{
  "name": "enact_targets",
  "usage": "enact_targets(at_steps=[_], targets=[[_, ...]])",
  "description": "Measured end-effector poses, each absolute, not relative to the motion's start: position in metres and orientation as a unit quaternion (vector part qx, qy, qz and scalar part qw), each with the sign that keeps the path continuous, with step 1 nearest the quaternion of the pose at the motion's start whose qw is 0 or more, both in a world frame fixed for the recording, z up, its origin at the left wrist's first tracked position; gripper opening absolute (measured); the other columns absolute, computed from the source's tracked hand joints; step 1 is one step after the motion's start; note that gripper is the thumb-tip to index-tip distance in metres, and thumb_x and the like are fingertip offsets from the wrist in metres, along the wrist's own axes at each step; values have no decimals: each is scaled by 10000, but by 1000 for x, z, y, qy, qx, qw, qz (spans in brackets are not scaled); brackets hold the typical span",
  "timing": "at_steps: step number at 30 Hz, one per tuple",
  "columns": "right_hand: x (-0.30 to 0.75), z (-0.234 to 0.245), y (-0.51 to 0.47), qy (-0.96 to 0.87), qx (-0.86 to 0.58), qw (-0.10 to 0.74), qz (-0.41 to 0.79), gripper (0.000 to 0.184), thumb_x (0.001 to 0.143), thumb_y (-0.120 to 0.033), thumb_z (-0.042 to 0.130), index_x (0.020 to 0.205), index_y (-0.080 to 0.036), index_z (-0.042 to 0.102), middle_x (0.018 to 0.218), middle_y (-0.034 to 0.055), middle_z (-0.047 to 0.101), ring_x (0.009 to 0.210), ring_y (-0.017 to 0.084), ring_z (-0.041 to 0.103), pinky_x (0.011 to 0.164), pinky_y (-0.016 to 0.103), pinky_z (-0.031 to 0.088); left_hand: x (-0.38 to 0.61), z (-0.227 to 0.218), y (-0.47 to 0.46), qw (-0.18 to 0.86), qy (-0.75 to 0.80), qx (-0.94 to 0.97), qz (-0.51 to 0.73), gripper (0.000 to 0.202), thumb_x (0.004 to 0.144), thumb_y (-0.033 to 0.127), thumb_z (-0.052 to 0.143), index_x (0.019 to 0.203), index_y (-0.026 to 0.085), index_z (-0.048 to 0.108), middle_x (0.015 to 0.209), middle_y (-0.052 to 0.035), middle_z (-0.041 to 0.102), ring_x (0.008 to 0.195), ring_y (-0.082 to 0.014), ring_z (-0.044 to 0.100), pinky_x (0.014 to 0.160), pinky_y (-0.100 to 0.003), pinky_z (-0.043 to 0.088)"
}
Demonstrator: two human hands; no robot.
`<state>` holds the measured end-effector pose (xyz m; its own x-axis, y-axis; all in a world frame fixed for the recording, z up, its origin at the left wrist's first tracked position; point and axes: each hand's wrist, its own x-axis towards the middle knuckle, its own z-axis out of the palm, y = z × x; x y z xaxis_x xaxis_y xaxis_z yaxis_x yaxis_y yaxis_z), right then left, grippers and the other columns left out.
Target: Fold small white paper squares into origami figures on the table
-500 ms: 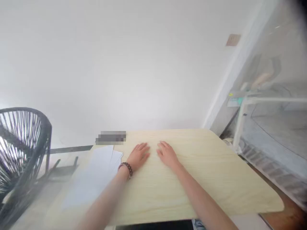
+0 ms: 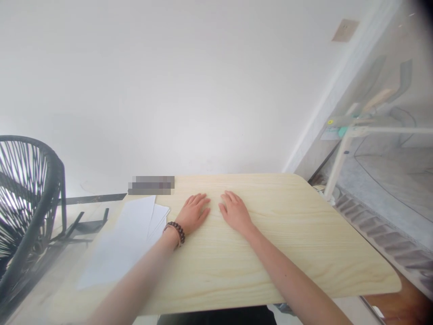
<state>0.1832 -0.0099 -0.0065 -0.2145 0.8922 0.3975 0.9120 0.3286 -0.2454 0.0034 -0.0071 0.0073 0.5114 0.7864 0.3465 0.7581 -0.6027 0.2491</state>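
Both hands rest palm down on a pale wood-grain table [image 2: 216,266]. My left hand [image 2: 192,212], with a dark beaded bracelet [image 2: 176,231] at the wrist, lies flat with its fingers stretched out and holds nothing. Close beside that wrist are several white sheets of paper [image 2: 115,239], partly overlapping and partly covered by my left forearm. My right hand [image 2: 236,211] lies flat a short way to the right, fingers extended, also holding nothing. A small gap of bare tabletop separates the two hands.
A blurred-out dark object [image 2: 151,185] lies at the table's far left corner. A dark woven chair [image 2: 50,180] stands to the left. Behind the table rises a white wall [image 2: 203,90]. At right are a white metal frame [image 2: 338,167] and a wall socket [image 2: 345,30].
The whole view has shifted slightly, with the table and hands a little higher in the picture. The hands keep the same pose on the table.
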Motion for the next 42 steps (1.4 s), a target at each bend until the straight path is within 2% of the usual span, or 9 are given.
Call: enact_targets(at_steps=[6, 19, 27, 32, 36, 42], targets=[[180, -2, -18, -779, -583, 230, -41, 321, 798, -274, 348, 1080, -167, 458, 1147, 86, 446, 1090, 186, 344, 923, 336, 243, 8, 13, -11, 29, 469, 856, 213, 292, 828, 286, 296, 1061, 202, 451, 1063, -63, 477, 991, -187, 408, 879, -371, 307], [180, 5, -22, -784, -578, 217, -57, 257, 797, -287, 364, 1006, -186, 472, 1051, 72, 469, 974, 180, 392, 846, 317, 269, 8, 14, -15, 34, 460, 858, 225, 278, 825, 253, 297, 1053, 200, 447, 1065, -60, 462, 1011, -186, 387, 885, -371, 298], [167, 11, -14, -762, -612, 189, -94, 234, 788, -327, 362, 864, -151, 496, 879, 96, 468, 877, 212, 396, 756, 343, 294, 7, 14, -13, 31, 457, 857, 235, 241, 812, 230, 318, 1003, 181, 457, 1047, -72, 453, 990, -183, 405, 879, -367, 311], [167, 7, -7, -757, -612, 219, -72, 241, 783, -319, 366, 890, -146, 497, 923, 102, 461, 901, 209, 395, 776, 342, 302, 7, 17, -14, 15, 494, 839, 226, 186, 810, 225, 310, 864, 177, 481, 932, -65, 475, 899, -176, 436, 811, -351, 349], [171, -1, -4, -764, -592, 249, -56, 287, 781, -302, 370, 1007, -156, 472, 1121, 109, 406, 1040, 211, 342, 867, 346, 263, 7, 18, -15, 9, 510, 831, 222, 185, 807, 217, 315, 887, 184, 478, 950, -65, 473, 912, -178, 431, 826, -356, 338], [174, -5, -2, -776, -580, 245, -37, 328, 788, -292, 358, 1071, -156, 453, 1140, 103, 435, 1081, 202, 336, 900, 355, 250, 7, 18, -16, 13, 507, 836, 211, 202, 809, 214, 316, 929, 192, 477, 971, -63, 483, 921, -173, 443, 829, -345, 347]])
